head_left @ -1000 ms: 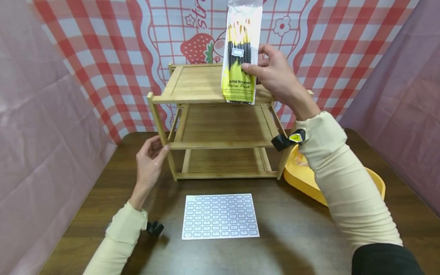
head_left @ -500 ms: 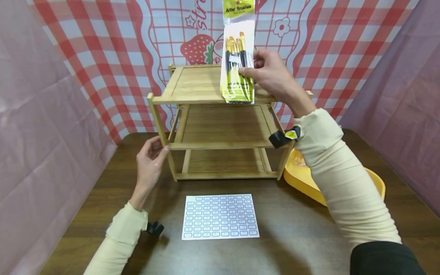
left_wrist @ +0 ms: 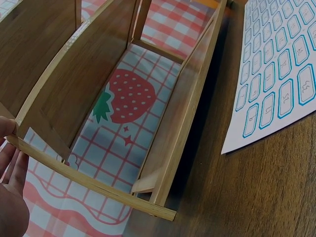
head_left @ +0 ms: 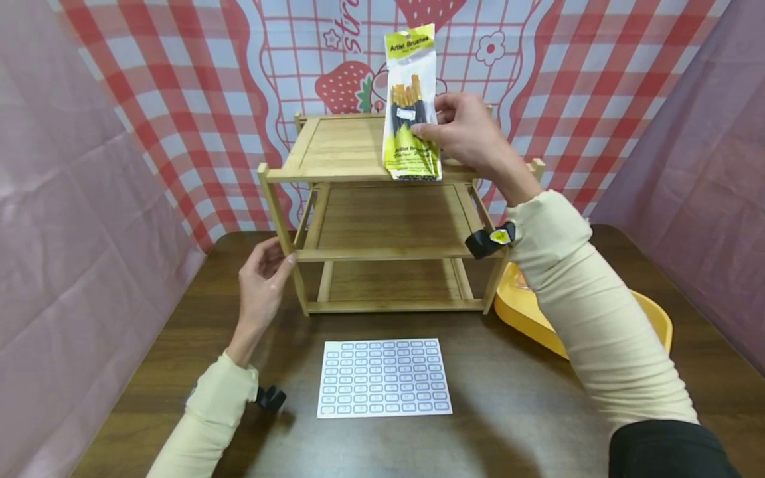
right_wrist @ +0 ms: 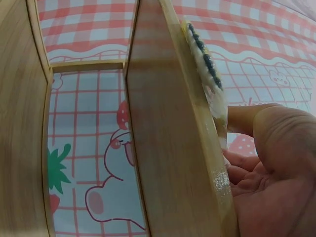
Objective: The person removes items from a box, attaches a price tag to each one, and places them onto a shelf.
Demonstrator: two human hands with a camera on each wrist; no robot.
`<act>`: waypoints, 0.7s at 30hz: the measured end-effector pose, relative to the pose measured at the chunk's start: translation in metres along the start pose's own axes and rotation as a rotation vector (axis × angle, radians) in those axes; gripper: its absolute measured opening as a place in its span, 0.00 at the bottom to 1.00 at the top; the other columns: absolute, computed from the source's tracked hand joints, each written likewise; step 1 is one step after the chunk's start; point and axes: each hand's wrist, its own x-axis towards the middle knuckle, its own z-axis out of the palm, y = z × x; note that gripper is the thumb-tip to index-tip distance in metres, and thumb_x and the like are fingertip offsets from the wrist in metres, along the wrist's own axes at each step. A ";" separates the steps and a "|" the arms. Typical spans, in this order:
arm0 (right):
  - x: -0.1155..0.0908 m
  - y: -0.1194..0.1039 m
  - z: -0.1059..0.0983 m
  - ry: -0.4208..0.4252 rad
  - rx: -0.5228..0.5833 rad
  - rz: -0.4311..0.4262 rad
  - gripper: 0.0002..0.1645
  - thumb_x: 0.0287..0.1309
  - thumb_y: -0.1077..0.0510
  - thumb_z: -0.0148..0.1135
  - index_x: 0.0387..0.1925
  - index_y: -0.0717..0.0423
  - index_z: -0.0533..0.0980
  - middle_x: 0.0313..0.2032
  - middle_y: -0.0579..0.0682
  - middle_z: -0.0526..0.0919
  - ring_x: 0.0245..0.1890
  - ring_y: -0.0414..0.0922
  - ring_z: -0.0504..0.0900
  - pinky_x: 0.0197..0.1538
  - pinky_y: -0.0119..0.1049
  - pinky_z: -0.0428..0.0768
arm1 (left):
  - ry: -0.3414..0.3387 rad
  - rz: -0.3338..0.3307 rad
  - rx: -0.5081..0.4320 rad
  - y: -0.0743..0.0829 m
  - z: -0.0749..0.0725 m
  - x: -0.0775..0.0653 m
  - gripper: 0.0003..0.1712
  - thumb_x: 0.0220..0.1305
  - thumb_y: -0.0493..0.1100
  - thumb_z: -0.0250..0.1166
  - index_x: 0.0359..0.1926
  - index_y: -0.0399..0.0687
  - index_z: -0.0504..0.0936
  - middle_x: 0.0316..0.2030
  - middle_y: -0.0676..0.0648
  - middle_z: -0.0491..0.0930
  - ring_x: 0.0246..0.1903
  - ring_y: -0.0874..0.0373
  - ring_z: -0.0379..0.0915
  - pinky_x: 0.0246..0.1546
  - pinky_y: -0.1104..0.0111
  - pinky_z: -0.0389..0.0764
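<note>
In the head view my right hand grips a clear pack of artist brushes by its right side, thumb in front and fingers behind. The pack has yellow-green ends and a small white label, and its lower end overlaps the front rail of the wooden three-tier shelf. From the right wrist, the pack's end shows right at the top board's edge. My left hand holds the shelf's left front post at middle-tier height; in the left wrist view its fingers lie around the post.
A white sheet of small numbered labels lies on the brown table before the shelf. To the right, a yellow tray sits partly behind my right sleeve. Behind hangs a red-and-white strawberry cloth, with pink cloth at both sides.
The brush pack has tipped back and come down, bringing its printed top end into view. My right hand has shifted slightly down and left. The left hand keeps its place on the post.
</note>
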 end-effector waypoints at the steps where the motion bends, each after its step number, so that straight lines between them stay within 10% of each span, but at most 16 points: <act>1: 0.000 0.000 0.001 0.007 -0.020 0.000 0.25 0.70 0.56 0.67 0.61 0.66 0.73 0.40 0.51 0.77 0.32 0.41 0.75 0.30 0.26 0.77 | 0.000 -0.001 0.000 0.000 0.000 0.000 0.19 0.69 0.28 0.66 0.59 0.27 0.77 0.49 0.35 0.81 0.47 0.55 0.79 0.56 0.69 0.80; 21: 0.001 -0.002 0.015 0.070 -0.314 0.008 0.27 0.72 0.55 0.63 0.66 0.65 0.72 0.55 0.61 0.82 0.42 0.47 0.81 0.39 0.35 0.84 | 0.012 0.010 0.001 0.000 0.001 -0.001 0.19 0.68 0.26 0.66 0.58 0.26 0.77 0.49 0.32 0.81 0.46 0.57 0.80 0.55 0.69 0.80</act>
